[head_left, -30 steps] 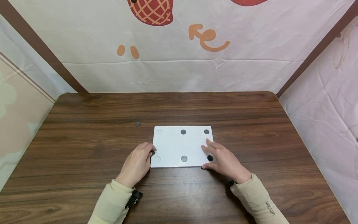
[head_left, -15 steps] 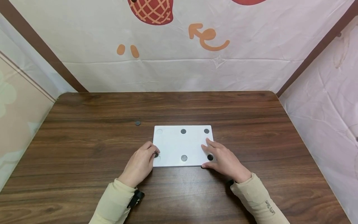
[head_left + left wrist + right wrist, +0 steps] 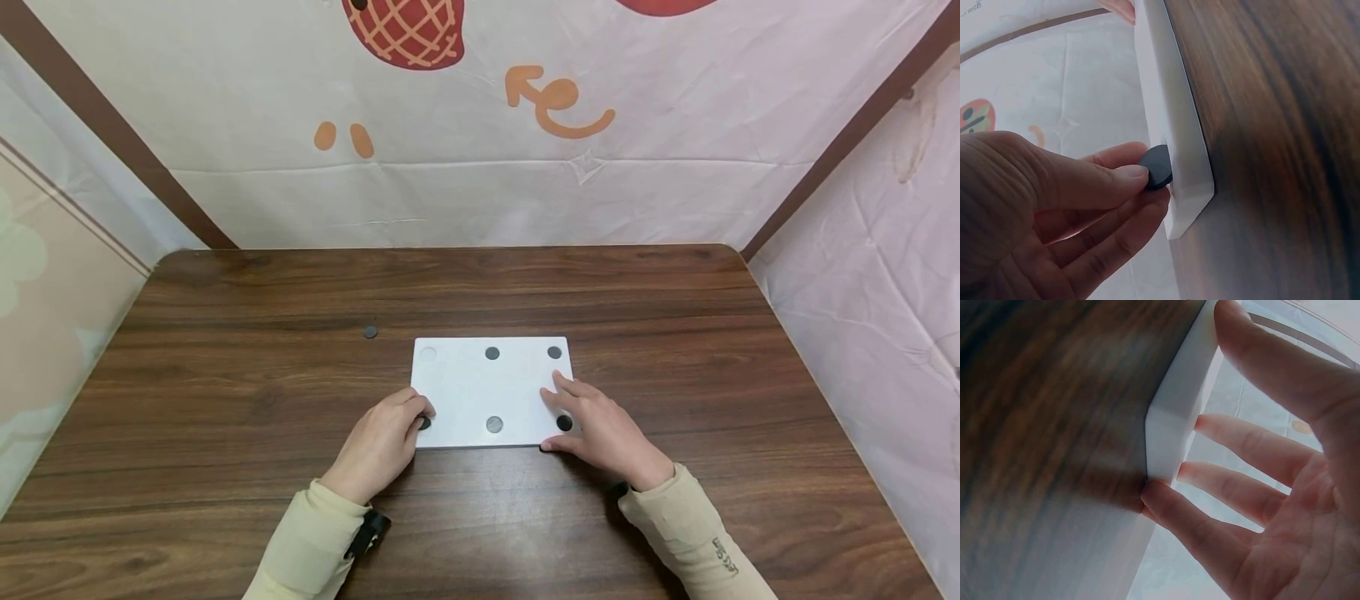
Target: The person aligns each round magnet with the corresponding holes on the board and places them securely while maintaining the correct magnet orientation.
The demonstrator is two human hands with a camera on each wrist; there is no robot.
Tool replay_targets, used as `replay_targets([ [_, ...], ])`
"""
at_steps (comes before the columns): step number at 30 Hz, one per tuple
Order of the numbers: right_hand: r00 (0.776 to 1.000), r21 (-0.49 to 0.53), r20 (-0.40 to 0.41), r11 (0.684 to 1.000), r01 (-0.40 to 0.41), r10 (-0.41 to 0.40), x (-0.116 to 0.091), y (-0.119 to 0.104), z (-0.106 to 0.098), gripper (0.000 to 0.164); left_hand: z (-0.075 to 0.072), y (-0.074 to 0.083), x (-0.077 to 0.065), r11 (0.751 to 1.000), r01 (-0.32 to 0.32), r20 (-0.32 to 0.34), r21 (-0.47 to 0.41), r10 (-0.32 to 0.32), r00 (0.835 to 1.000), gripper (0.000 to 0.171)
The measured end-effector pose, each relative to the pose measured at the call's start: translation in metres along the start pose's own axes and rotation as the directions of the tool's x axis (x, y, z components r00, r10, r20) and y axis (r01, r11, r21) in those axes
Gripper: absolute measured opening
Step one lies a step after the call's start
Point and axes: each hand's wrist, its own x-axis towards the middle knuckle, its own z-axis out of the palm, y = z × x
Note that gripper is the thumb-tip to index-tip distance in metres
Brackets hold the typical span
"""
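A white rectangular board (image 3: 465,387) with round recesses lies on the table. Over its near left corner, my left hand (image 3: 378,437) pinches a small black disc (image 3: 1157,167) between thumb and fingers. In the left wrist view the disc is tilted, its lower edge right at the board's top face. My right hand (image 3: 603,429) rests at the near right corner, fingers spread and fairly straight, with the thumb at the front edge. Dark discs sit in the board at far middle (image 3: 492,353), far right (image 3: 554,352) and near right (image 3: 564,423). A shiny grey disc (image 3: 494,425) is at near middle.
One loose dark disc (image 3: 371,332) lies on the wooden table (image 3: 225,375), beyond the board to the left. The far left recess (image 3: 427,354) shows white. A printed cloth (image 3: 480,200) hangs behind the table's back edge, with more cloth at both sides.
My left hand has moved right and slightly nearer with the black disc, from the board's left edge to over the near left recess. My right hand has stayed in place.
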Motion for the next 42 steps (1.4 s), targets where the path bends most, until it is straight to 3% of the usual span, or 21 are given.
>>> replay_targets([
  [15, 1.000, 0.004, -0.008, 1.000, 0.003, -0.003, -0.0003, 0.0001, 0.0004, 0.064, 0.0002, 0.0000, 0.0016, 0.998, -0.010, -0.040, 0.055, 0.013, 0.999, 0.018],
  [42, 1.000, 0.004, -0.001, 1.000, -0.004, 0.004, 0.0001, 0.0002, -0.0016, 0.066, -0.0023, 0.0024, 0.0032, 0.999, 0.002, 0.012, 0.042, -0.002, 1.000, 0.016],
])
